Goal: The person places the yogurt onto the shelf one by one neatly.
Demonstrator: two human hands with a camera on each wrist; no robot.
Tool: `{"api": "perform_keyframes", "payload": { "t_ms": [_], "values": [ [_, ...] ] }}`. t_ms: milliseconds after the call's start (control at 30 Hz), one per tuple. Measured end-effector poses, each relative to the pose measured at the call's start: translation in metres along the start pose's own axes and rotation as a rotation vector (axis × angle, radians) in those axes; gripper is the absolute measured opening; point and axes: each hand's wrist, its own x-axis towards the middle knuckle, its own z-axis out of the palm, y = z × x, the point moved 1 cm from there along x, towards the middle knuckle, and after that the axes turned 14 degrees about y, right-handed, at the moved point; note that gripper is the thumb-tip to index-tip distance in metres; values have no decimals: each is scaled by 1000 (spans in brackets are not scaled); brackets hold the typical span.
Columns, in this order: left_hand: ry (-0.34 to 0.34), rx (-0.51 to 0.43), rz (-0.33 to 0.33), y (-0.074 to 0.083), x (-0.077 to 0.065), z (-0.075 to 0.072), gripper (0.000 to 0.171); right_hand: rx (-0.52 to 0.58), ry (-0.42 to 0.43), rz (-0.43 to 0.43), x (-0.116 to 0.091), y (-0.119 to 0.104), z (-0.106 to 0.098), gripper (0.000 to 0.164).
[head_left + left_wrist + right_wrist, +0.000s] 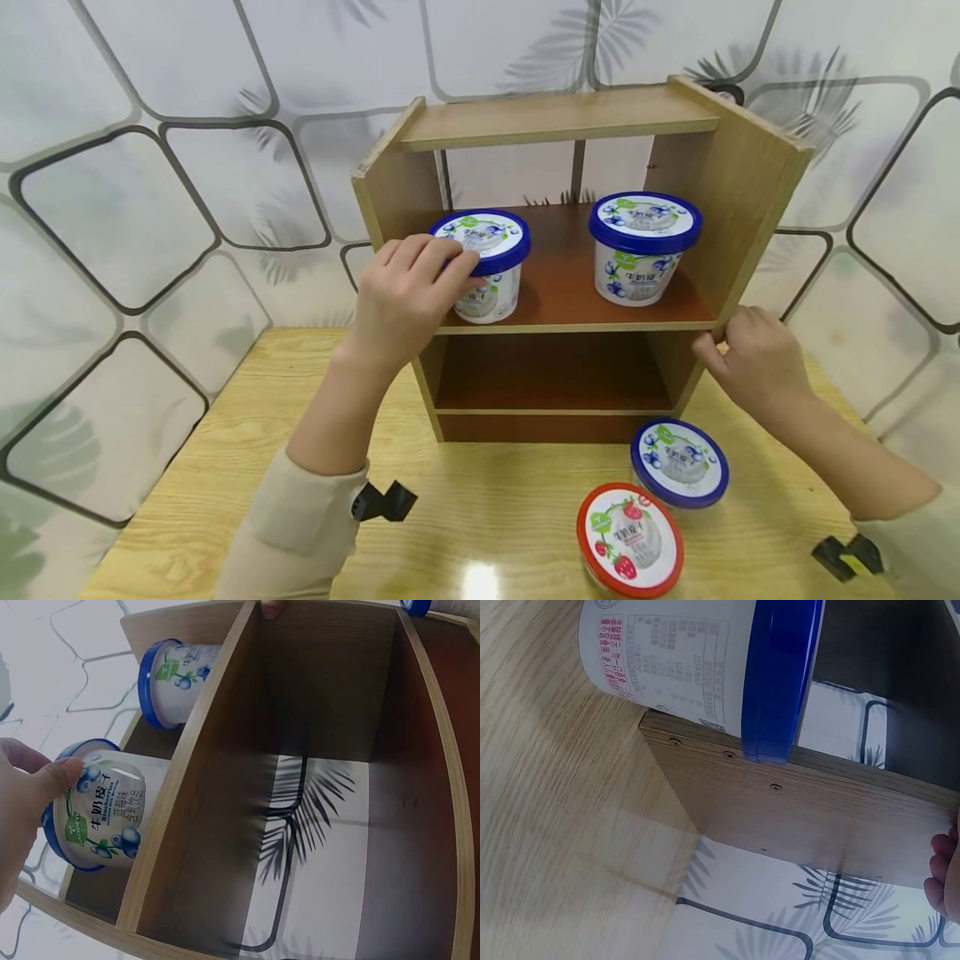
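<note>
My left hand (408, 292) grips a blue-lidded tub (491, 296) at the left of the wooden shelf's upper board. Its fingers lie over the lid, and in the left wrist view the thumb (64, 774) presses the tub's side near the rim. A second blue-lidded tub (633, 271) stands upright to the right on the same board. With fingers curled at the front edge of the right side panel, just below that board, my right hand (761, 362) holds the wooden shelf (750, 225). In the right wrist view the fingers (939, 866) show against the panel's outer face.
On the table in front of the shelf are a third blue-lidded tub (678, 467) and a red-lidded tub (630, 537), close together at the right. The shelf's lower compartment (551, 375) is open at the front. A patterned wall covering (225, 192) stands behind.
</note>
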Motion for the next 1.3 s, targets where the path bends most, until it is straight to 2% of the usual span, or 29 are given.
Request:
{"api": "perform_keyframes", "payload": {
  "t_ms": [200, 600, 967, 1133, 1300],
  "values": [
    [4, -5, -8, -3, -2, 6, 21, 2, -10, 19, 0, -1, 0, 39],
    [-5, 73, -37, -1, -1, 19, 22, 4, 21, 35, 0, -3, 0, 38],
    [-44, 132, -70, 2, 0, 18, 25, 0, 43, 18, 0, -4, 2, 38],
    [-32, 124, -94, 3, 1, 17, 24, 9, 63, 18, 0, -5, 3, 37],
    [-7, 90, -97, 8, 6, 12, 25, 3, 33, 20, 1, -4, 2, 40]
  ]
}}
